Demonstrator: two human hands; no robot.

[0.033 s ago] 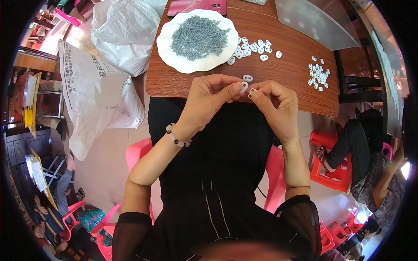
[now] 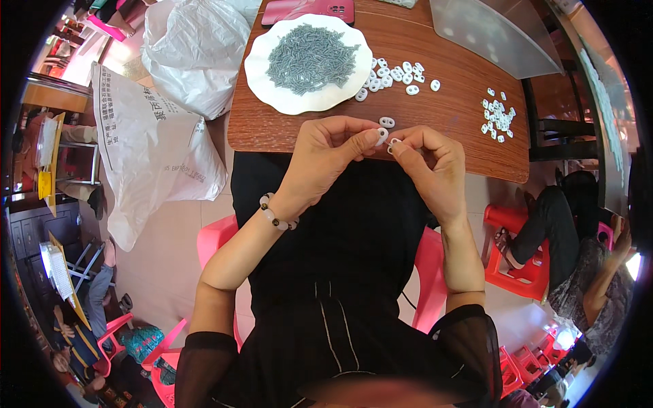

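Over the near edge of a brown wooden table (image 2: 469,102), both hands work close together with fingertips pinched. The left hand (image 2: 330,151), below a beaded bracelet (image 2: 275,220), grips a white two-holed plastic piece (image 2: 382,137) between thumb and forefinger. Just beside it, the right hand (image 2: 435,163) pinches a small, pale ring-like piece (image 2: 394,143), partly hidden by the fingers. Just beyond the fingertips, a loose two-holed piece (image 2: 386,122) lies on the wood. Farther back, a scalloped white plate (image 2: 260,76) bears a heap of grey-green rods (image 2: 313,60); a cluster of white pieces (image 2: 388,76) lies against its right side, and a second scatter (image 2: 500,120) sits near the table's right end. At the far side are a pink smartphone (image 2: 306,9), partly behind the plate, and a translucent plastic bin (image 2: 486,35). White woven sacks (image 2: 143,170) stand on the floor to the left.
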